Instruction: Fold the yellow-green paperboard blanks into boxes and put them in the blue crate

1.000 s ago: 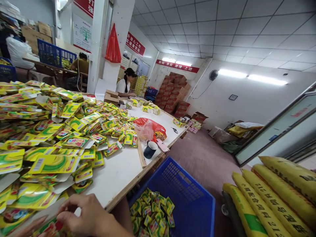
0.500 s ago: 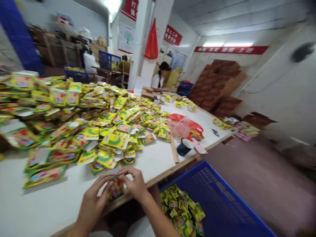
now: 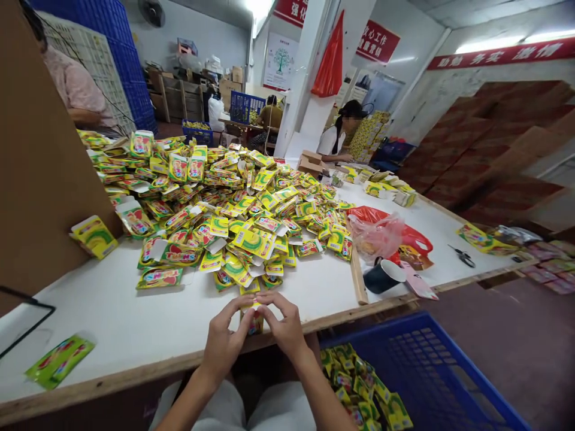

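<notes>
At the table's front edge, my left hand and my right hand are closed on one small yellow-and-red carton. Thumbs and fingertips of both hands meet at its top end, and the fingers partly cover it. Just beyond my hands, a large heap of similar flattened yellow-green cartons spreads over the white table, many with white flaps sticking out. Below the edge on the right, a blue crate holds many cartons.
A wooden strip, a dark mug, a red plastic bag and scissors lie to the right. On the left stand a cardboard box and a green packet. Other people sit farther back, one person at this table.
The view has swung left, bringing the cardboard box and green packet into sight. Both hands stay on the carton, with the fingertips now drawn together at its top end.
</notes>
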A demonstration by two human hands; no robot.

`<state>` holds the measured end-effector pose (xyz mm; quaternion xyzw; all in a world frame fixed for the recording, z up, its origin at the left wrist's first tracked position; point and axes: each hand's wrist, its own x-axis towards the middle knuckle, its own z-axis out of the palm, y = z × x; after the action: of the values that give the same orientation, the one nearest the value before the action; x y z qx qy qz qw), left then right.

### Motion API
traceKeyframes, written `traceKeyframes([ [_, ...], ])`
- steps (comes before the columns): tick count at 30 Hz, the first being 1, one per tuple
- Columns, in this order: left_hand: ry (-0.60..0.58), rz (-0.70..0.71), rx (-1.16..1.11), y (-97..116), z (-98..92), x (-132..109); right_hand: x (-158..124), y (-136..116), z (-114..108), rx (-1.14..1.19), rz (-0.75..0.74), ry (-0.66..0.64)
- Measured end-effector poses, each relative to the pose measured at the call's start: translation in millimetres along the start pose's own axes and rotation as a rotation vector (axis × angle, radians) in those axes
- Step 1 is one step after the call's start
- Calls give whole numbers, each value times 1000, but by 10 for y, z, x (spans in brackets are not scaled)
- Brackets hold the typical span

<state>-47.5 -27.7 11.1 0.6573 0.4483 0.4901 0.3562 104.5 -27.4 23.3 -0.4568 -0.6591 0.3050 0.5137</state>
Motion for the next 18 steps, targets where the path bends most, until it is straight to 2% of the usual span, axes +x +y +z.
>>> traceKeyframes([
  [5, 26, -85, -33, -5, 33, 62, 65, 15, 25, -72, 27, 19],
  [10, 32, -136, -36, -12, 22, 136, 143, 23, -8, -48, 77, 6],
  [18, -97, -26, -119, -123, -30, 16, -45, 163, 86, 73, 115, -9],
])
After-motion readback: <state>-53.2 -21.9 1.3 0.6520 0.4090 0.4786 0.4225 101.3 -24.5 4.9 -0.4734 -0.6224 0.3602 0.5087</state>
